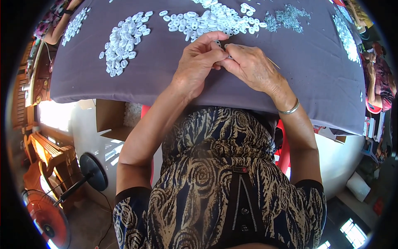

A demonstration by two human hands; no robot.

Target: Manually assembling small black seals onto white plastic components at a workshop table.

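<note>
My left hand (201,60) and my right hand (253,68) meet over the near part of the table, thumbs and fingertips pinched close together. A bit of a small white plastic piece (218,43) shows among the left fingers; most of it is hidden. From behind the right hand a thin tan stick (273,63) juts out, its other end covered by the fingers. Just beyond the hands spreads a large pile of white oval plastic pieces with holes (207,20). Right of that lie many tiny grey metal parts (290,17), too small to make out.
A dark grey-purple cloth (153,81) covers the table. Another pile of white oval pieces (124,41) sits to the left, with more heaps at the far left and right edges. Other people sit at both sides. Below are an open cardboard box (110,118) and a standing fan (93,171).
</note>
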